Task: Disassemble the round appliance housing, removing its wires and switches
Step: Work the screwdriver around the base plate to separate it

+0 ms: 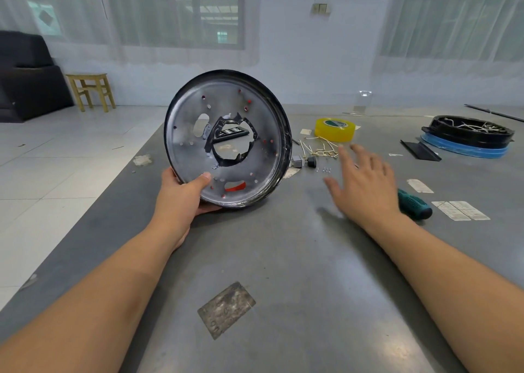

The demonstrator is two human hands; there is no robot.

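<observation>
Left hand [181, 194] grips the housing [226, 137] rim; right hand [365, 185] hovers spread

My left hand [181, 194] props the round metal housing [226, 137] upright near the grey worktop's [283, 259] left edge; loose pale wires [320, 147] lie right of it, the yellow tape roll [335, 129] behind them.
</observation>
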